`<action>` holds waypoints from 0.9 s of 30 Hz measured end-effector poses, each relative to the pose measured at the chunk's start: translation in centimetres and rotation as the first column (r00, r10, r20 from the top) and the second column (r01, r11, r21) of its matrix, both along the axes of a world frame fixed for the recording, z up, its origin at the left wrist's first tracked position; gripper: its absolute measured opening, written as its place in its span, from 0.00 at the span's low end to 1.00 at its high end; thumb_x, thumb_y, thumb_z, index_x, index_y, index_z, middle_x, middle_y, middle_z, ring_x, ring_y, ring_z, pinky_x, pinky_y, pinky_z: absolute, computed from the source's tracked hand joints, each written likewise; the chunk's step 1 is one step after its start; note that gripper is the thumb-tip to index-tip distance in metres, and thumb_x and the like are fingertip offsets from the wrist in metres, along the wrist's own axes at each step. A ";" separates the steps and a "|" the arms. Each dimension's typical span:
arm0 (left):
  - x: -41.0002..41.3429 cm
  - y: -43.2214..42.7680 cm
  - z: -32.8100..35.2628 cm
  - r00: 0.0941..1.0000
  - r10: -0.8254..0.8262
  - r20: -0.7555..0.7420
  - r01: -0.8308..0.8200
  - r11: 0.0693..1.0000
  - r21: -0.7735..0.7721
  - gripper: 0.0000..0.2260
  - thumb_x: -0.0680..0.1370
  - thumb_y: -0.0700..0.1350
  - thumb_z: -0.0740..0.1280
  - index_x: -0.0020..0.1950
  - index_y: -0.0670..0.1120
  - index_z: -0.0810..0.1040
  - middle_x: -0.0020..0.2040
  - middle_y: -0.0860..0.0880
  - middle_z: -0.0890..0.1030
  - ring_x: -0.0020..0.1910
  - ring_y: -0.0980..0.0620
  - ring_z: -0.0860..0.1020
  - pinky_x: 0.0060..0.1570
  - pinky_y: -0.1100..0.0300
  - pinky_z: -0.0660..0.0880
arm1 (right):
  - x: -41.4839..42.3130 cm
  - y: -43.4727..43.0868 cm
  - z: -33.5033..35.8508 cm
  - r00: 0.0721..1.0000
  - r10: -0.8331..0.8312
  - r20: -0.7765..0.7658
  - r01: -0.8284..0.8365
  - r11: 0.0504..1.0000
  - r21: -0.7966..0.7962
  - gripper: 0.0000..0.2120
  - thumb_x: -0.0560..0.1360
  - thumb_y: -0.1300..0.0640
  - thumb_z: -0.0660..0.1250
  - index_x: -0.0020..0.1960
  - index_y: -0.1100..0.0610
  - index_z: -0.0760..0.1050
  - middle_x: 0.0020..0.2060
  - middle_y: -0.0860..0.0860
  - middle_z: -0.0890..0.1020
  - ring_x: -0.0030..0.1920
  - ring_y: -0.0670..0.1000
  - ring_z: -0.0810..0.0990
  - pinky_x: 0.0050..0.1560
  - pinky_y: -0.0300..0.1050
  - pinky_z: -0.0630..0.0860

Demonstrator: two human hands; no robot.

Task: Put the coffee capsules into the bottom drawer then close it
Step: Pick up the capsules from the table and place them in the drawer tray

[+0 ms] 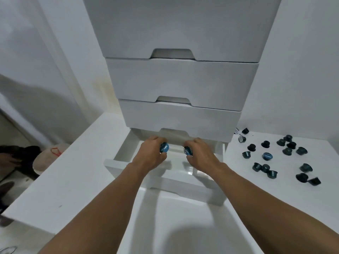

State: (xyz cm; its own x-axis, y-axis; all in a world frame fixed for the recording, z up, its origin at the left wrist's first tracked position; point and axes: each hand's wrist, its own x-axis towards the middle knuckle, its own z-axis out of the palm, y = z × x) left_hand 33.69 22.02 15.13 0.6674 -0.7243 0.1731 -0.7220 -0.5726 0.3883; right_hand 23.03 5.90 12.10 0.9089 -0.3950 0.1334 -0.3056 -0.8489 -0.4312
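The white bottom drawer (121,153) of a drawer tower stands pulled out toward me. My left hand (149,156) hovers over its inside, fingers closed on a blue-lidded coffee capsule (164,147). My right hand (201,155) is beside it over the drawer, closed on another capsule (187,150). Several dark capsules (267,156) lie scattered on the white table to the right of the tower. My hands and forearms hide most of the drawer floor.
The tower's three upper drawers (183,83) are closed above my hands. The white table (60,184) runs left to an edge; beyond it on the floor lie a pale bag (49,158) and dark shoes (20,154). A wall backs the table.
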 end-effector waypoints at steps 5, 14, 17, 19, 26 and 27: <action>3.2 -2.3 -2.8 0.992 -0.088 -0.087 0.096 0.991 0.094 0.17 0.69 0.42 0.70 0.58 0.45 0.78 0.51 0.47 0.82 0.48 0.47 0.77 0.47 0.59 0.73 | 2.1 -1.7 -3.0 0.995 -0.014 -0.101 0.021 0.998 0.067 0.17 0.72 0.61 0.67 0.60 0.55 0.76 0.55 0.54 0.79 0.57 0.56 0.76 0.52 0.43 0.71; 8.2 -5.6 -8.7 0.929 -0.267 -0.258 0.330 0.912 0.245 0.13 0.71 0.45 0.70 0.55 0.45 0.79 0.50 0.47 0.81 0.48 0.48 0.77 0.45 0.61 0.70 | 4.8 -2.4 -8.0 0.954 -0.086 -0.286 0.149 0.967 0.205 0.12 0.72 0.59 0.65 0.56 0.55 0.75 0.49 0.56 0.79 0.49 0.57 0.77 0.48 0.46 0.73; 8.5 -6.7 -10.4 0.897 -0.311 -0.312 0.395 0.882 0.256 0.14 0.71 0.45 0.70 0.55 0.46 0.80 0.50 0.48 0.82 0.47 0.49 0.77 0.46 0.60 0.72 | 4.8 -2.4 -8.5 0.931 -0.075 -0.357 0.152 0.969 0.194 0.16 0.73 0.57 0.66 0.60 0.57 0.74 0.54 0.56 0.79 0.53 0.57 0.77 0.53 0.46 0.72; 8.3 -7.3 -11.4 0.874 -0.333 -0.354 0.433 0.863 0.259 0.15 0.70 0.46 0.71 0.57 0.48 0.79 0.52 0.48 0.82 0.49 0.49 0.78 0.50 0.58 0.75 | 4.4 -2.4 -9.0 0.907 -0.068 -0.417 0.155 0.971 0.179 0.17 0.74 0.55 0.66 0.63 0.57 0.73 0.57 0.56 0.79 0.56 0.58 0.77 0.54 0.46 0.72; 7.6 -8.2 -13.8 0.832 -0.379 -0.405 0.512 0.806 0.298 0.16 0.72 0.47 0.70 0.60 0.49 0.77 0.57 0.46 0.81 0.54 0.47 0.78 0.56 0.54 0.76 | 4.0 -3.0 -9.7 0.853 -0.026 -0.521 0.122 0.981 0.152 0.13 0.74 0.52 0.66 0.55 0.57 0.76 0.52 0.55 0.81 0.51 0.58 0.78 0.51 0.50 0.77; 7.6 -8.2 -14.0 0.831 -0.375 -0.411 0.514 0.800 0.309 0.16 0.72 0.47 0.70 0.60 0.49 0.77 0.57 0.47 0.81 0.54 0.47 0.78 0.55 0.53 0.76 | 4.0 -3.1 -9.8 0.849 -0.014 -0.528 0.108 0.983 0.147 0.13 0.74 0.52 0.66 0.55 0.57 0.76 0.52 0.56 0.81 0.50 0.58 0.78 0.50 0.50 0.76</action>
